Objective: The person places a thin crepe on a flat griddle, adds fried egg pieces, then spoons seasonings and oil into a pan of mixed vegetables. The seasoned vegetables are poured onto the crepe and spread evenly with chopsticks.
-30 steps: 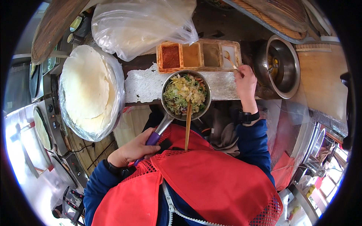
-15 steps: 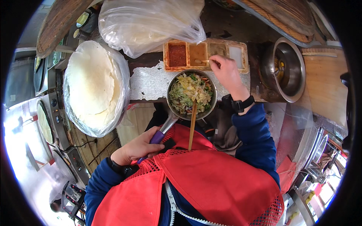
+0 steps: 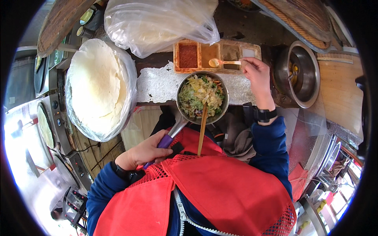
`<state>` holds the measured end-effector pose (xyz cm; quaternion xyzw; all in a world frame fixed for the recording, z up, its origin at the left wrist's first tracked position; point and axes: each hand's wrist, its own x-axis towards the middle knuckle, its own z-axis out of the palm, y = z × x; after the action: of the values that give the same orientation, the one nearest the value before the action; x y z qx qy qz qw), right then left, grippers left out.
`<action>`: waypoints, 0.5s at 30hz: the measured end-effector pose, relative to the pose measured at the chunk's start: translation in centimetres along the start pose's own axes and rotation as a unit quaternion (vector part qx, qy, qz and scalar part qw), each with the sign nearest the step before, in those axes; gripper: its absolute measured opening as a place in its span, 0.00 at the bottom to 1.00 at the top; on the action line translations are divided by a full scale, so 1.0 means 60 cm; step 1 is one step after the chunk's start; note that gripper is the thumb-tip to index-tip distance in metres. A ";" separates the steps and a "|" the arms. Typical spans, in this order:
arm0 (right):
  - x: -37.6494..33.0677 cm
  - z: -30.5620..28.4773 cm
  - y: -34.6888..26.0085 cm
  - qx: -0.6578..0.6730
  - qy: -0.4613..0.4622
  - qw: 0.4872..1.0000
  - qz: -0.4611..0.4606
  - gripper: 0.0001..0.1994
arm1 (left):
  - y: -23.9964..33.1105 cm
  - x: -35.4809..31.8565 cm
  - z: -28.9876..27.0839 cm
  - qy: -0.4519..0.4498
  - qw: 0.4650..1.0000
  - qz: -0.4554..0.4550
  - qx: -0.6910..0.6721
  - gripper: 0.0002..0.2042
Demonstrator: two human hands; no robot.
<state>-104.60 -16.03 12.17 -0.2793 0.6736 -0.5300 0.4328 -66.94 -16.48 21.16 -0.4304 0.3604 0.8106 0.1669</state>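
Seasoning looks to be the step in hand; the next move calls for a steady, level carry, then a tip. Nearest, the left hand [image 3: 147, 151] has its fingers wrapped round a purple handle [image 3: 165, 141]. The pan [image 3: 225, 106] of chopped vegetables [image 3: 200, 92], chopsticks [image 3: 202, 131] leaning in it, is at the table's [image 3: 155, 84] near edge. Beyond, the right hand [image 3: 258, 74] — back upward — pinches a loaded spoon [image 3: 228, 62] sideways over the seasoning tray [image 3: 176, 59].

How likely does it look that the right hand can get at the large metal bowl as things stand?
Probably yes: the large metal bowl lies close to the right hand, on its right, and nothing seems to stand between them. However, this hand holds a small spoon, so it is not free.
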 end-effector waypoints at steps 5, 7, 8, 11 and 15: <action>-0.051 0.001 -0.023 -0.064 -0.049 0.996 -0.042 0.07 | 0.006 -0.002 -0.001 -0.018 0.999 -0.011 -0.043 0.16; -0.071 -0.001 -0.027 -0.060 -0.022 0.994 -0.091 0.06 | 0.007 -0.002 -0.002 -0.025 0.998 -0.009 -0.052 0.15; -0.080 -0.001 -0.028 -0.074 -0.044 0.992 -0.089 0.07 | 0.008 -0.002 -0.002 -0.022 0.999 -0.004 -0.046 0.15; -0.094 0.006 -0.024 -0.118 -0.070 0.989 -0.062 0.07 | 0.010 -0.002 -0.004 -0.025 0.999 -0.008 -0.041 0.15; -0.075 0.020 -0.011 -0.075 -0.032 0.987 -0.139 0.08 | 0.010 -0.001 -0.007 -0.029 0.999 -0.003 -0.045 0.15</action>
<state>-101.50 -13.03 13.99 -0.4190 0.6516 -0.5240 0.3539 -67.01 -17.18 21.34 -0.4151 0.3172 0.8377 0.1595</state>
